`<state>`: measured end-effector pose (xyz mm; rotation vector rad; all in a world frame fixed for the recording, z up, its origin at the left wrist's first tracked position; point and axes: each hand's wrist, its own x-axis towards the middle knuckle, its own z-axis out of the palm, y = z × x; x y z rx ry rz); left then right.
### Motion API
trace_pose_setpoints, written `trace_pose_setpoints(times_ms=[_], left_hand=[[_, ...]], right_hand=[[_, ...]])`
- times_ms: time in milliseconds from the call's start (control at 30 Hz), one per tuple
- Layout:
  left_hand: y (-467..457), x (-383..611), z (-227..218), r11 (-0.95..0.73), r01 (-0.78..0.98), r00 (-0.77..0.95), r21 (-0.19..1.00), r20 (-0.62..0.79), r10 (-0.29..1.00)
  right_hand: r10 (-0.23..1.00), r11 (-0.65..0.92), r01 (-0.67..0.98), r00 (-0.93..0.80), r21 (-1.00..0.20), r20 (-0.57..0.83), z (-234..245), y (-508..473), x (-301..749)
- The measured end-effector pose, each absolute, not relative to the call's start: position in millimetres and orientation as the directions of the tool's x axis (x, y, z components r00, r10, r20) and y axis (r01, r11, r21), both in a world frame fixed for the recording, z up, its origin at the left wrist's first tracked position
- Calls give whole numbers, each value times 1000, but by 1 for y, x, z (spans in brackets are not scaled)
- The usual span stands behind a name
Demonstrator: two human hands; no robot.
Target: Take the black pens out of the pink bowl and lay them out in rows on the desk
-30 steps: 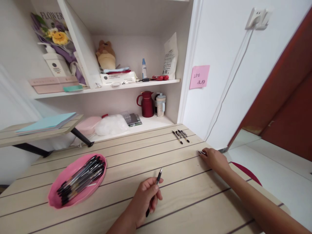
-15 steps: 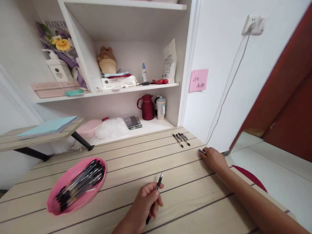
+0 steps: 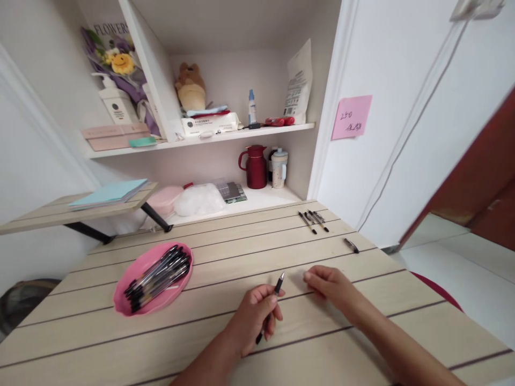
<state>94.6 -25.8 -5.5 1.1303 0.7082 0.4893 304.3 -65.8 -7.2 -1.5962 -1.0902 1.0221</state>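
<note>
Released the small black apparent cap [image 3: 351, 245] onto the surface [image 3: 237, 254] near its right edge and drew back the right hand [image 3: 328, 284], curled closed with nothing visibly held, toward the pen [image 3: 278, 285] gripped point-up in the left hand [image 3: 257, 311], leaving both pieces apart.

On the table [image 3: 241, 249], pens [image 3: 161, 276] lie in the tray [image 3: 122, 289] at left, loose pens [image 3: 308, 223] behind the cap [image 3: 351, 245] at right.

Apparently a home study corner, plank-patterned desk [image 3: 225, 252] at six o'clock, white built-in shelving [image 3: 229, 75] at twelve with red thermos jug [image 3: 256, 170], bear-like plush toy [image 3: 191, 90] at eleven, bouquet [image 3: 123, 63] and pump bottle [image 3: 116, 107] at ten, reddish-brown door [image 3: 494, 155] at three
</note>
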Motion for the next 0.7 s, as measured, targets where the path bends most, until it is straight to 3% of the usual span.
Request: trace_pose_setpoints(times_ms=[100, 167, 333, 567, 700], left_hand=[[-26, 94, -6, 353, -8, 689, 935, -251, 680], [-26, 94, -7, 347, -11, 687, 938, -245, 684], [-26, 95, -9, 343, -17, 677, 939, -242, 696], [-24, 92, -8, 368, -11, 711, 930, -252, 657], [-24, 92, -8, 343, -14, 713, 939, -232, 662]], right_hand=[[976, -119, -44, 179, -992, -125, -3, -62, 254], [971, -79, -146, 215, -986, -109, -2, -57, 239], [934, -48, -207, 338, -977, -117, -8, -45, 235], [973, -66, -443, 170, -894, -156, -6, -49, 234], [973, -80, -433, 163, -898, -165, -5, -49, 233]])
